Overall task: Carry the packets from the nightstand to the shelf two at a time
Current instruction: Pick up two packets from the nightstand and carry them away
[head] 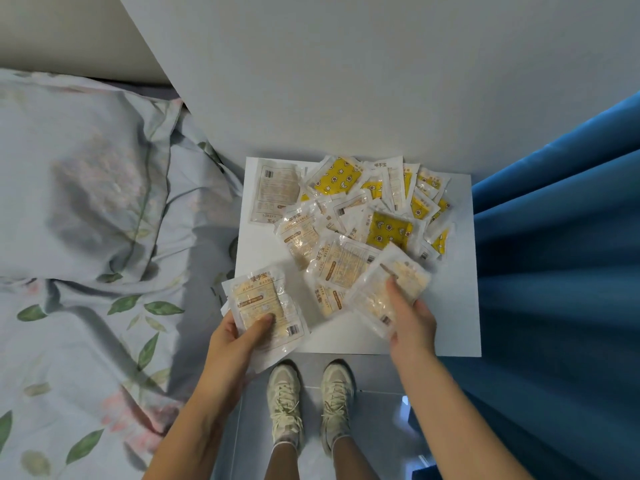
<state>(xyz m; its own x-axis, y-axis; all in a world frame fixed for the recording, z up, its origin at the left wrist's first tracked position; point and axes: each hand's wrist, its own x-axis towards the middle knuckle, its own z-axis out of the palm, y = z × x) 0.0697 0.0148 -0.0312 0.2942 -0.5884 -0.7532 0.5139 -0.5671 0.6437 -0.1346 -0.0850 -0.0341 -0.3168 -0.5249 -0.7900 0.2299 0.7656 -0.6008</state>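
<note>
Several clear and yellow hand-warmer packets (349,209) lie heaped on the white nightstand (457,306) against the wall. My left hand (239,336) grips one clear packet (265,306) at the nightstand's front left corner, thumb on top. My right hand (410,317) grips another clear packet (388,289) at the front of the heap, its far end still over the pile. The shelf is out of view.
A bed with a floral pillow (79,174) and quilt (69,341) lies close on the left. A blue curtain (561,258) hangs at the right. My two shoes (310,403) stand on the grey floor in front of the nightstand.
</note>
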